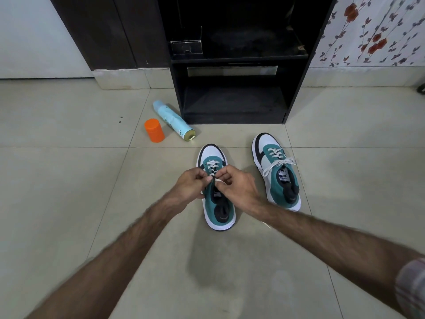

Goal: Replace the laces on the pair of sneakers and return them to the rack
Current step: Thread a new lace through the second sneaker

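Orange cap (pixel 154 130) and spray can (pixel 173 120) lie on floor tiles, L of black rack (pixel 296 88). L hand (pixel 192 183) and R hand (pixel 238 185) close together, each pinching white lace (pixel 219 180) over near sneaker (pixel 218 210). 2nd sneaker (pixel 277 171) stands to R, lace tied in bow, both in front of rack.

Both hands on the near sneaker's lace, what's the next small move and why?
Probably pull the lace ends apart to cinch the knot. Both hands, left and right, pinch it over the near sneaker, which shows no finished bow, while the far sneaker is already tied and the rack holds no sneakers.
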